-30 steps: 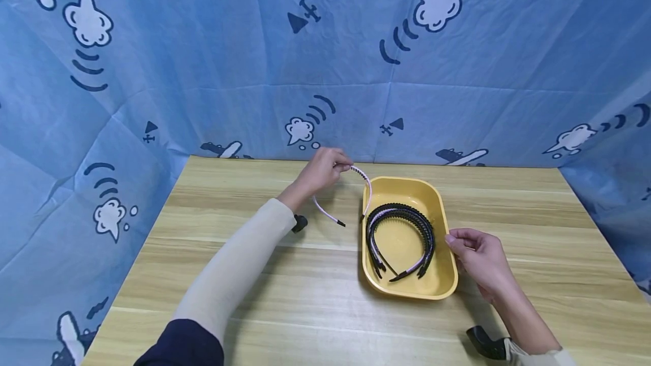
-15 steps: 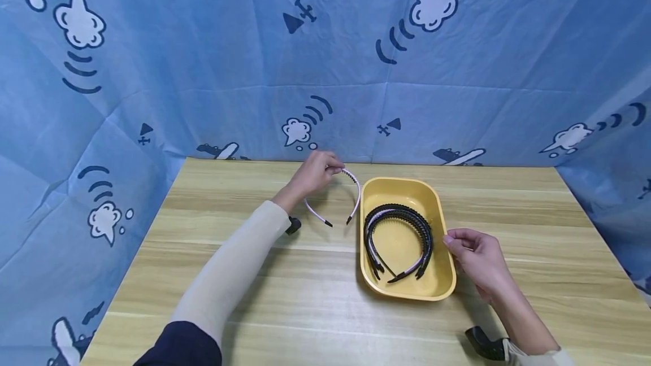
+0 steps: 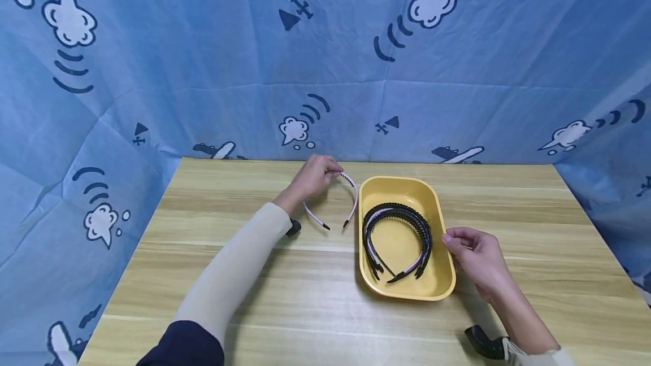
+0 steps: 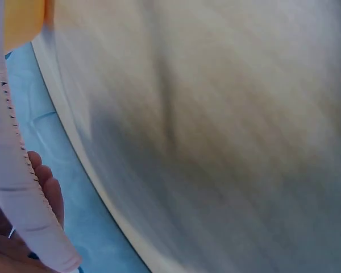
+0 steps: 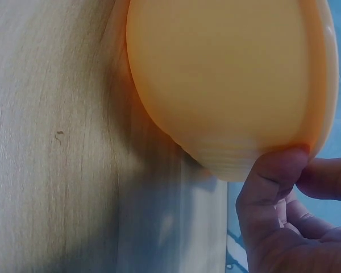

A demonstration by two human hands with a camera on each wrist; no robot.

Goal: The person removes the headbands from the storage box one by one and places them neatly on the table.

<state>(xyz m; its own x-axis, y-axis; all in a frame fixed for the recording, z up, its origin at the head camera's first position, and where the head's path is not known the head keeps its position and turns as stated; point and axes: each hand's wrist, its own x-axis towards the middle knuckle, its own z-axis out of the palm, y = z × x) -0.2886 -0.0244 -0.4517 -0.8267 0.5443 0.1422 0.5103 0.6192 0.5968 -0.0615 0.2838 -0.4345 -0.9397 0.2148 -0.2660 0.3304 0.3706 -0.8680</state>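
Note:
My left hand [image 3: 311, 178] pinches a thin pale pink headband [image 3: 355, 196] at the top of its curve, left of the yellow tub [image 3: 404, 293]. Both black-tipped ends of the headband point down toward the table. Up close in the left wrist view, the pink headband [image 4: 23, 170] runs past my curled fingers [image 4: 54, 196], with small teeth along its inner edge. My right hand [image 3: 480, 258] holds the tub's right rim between thumb and fingers; the right wrist view shows the tub's outer wall [image 5: 221, 74] over the grip. Inside the tub lie several black headbands [image 3: 426, 233], with pale pink ones among them.
Everything stands on a light wood-grain table [image 3: 285, 309]. Behind and to the left of it hangs a blue patterned cloth [image 3: 213, 72]. Black wrist-worn devices show near the left wrist and at the right cuff [image 3: 483, 343].
My left hand has carried the pink headband left, away from the tub's rim, then slightly down toward the table. The right hand keeps its hold on the tub.

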